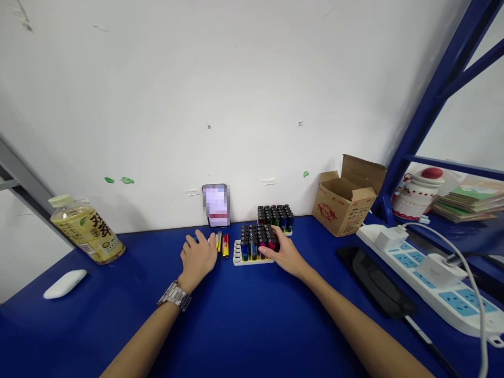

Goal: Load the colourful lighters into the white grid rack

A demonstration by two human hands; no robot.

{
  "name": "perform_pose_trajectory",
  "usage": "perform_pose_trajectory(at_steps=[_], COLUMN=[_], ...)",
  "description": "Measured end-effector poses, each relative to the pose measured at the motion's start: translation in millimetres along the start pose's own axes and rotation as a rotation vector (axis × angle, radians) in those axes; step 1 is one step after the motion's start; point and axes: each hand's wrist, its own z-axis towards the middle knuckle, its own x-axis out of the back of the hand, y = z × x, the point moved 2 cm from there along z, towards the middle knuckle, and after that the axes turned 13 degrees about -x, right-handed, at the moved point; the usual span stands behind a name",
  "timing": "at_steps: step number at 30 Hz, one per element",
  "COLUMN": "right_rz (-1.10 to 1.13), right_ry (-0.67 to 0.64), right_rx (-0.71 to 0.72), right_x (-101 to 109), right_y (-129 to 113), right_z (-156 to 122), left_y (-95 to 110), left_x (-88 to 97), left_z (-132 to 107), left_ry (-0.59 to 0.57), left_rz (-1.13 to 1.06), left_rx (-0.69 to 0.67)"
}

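Observation:
My left hand (198, 256), with a metal watch on its wrist, lies on the blue table over several loose lighters (222, 244). Its fingers curl down on them, and a blue one shows under the fingertips. My right hand (284, 251) grips the right side of a white tray (238, 256) packed with upright lighters (256, 241) in several colours, thumb at the front and fingers behind. A second full tray of lighters (275, 217) stands just behind it by the wall.
A phone (216, 205) leans against the white wall. A tea bottle (86, 229) and a white mouse (65, 283) are at the left. An open cardboard box (348, 197), a dark phone (376, 281), a power strip (423, 275) and a blue shelf frame (441, 89) are at the right.

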Motion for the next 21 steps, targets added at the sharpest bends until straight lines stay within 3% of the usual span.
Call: perform_pose_trajectory(at_steps=[5, 8, 11, 15, 18, 21], right_rz=[-0.002, 0.013, 0.023, 0.021, 0.01, 0.011], right_ry=[0.004, -0.009, -0.024, -0.026, -0.014, -0.017], right_rx=[0.025, 0.046, 0.056, 0.076, 0.084, 0.073], right_x=[0, 0, 0, -1, -2, -2], right_y=[1, 1, 3, 6, 7, 6], right_z=[0, 0, 1, 3, 3, 3], left_y=[21, 26, 32, 45, 54, 58], left_x=[-6.5, -0.5, 12.1, 23.1, 25.6, 28.6], left_z=[-1, 0, -8, -27, -35, -33], left_ry=[0.003, 0.128, 0.236, 0.111, 0.053, 0.13], left_rz=[-0.074, -0.239, -0.463, -0.575, -0.611, -0.729], left_rx=[-0.083, -0.15, -0.363, -0.583, -0.593, -0.499])
